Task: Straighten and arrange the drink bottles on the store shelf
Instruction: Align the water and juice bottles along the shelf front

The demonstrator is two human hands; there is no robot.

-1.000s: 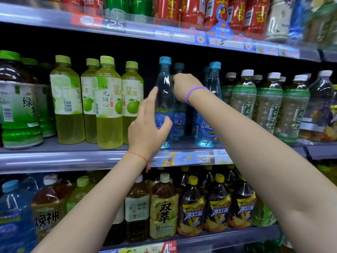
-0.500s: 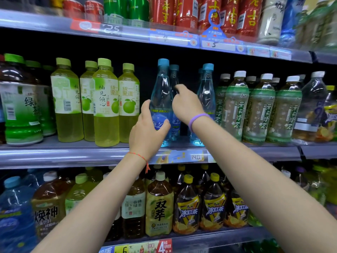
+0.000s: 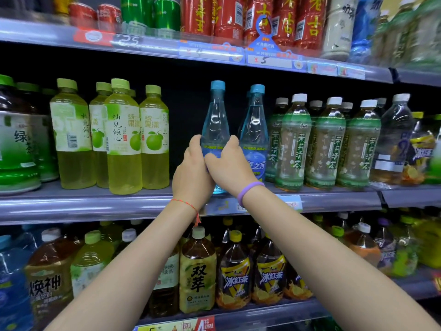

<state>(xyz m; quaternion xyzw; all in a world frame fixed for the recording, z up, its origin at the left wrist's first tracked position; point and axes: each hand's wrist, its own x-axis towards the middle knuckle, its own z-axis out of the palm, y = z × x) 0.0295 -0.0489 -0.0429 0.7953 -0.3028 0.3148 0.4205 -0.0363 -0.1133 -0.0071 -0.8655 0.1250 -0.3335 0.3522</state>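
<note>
A tall clear-blue bottle (image 3: 216, 120) with a blue cap stands upright at the front of the middle shelf (image 3: 95, 206). My left hand (image 3: 192, 172) wraps its lower body from the left. My right hand (image 3: 230, 166) grips the same bottle from the right, the fingers of both hands touching over its label. A second blue bottle (image 3: 255, 130) stands just to the right, partly behind my right hand. The first bottle's base shows between my wrists.
Yellow-green pomelo drink bottles (image 3: 124, 137) stand left of a dark gap. Green-label jasmine tea bottles (image 3: 327, 142) fill the right. Red and green cans (image 3: 198, 15) line the top shelf; large tea bottles (image 3: 198, 271) crowd the bottom shelf.
My right hand came down from the bottle necks at the back and closed on the front blue bottle. My left hand closed around it too. The blue bottle between the two front ones is now hidden.
</note>
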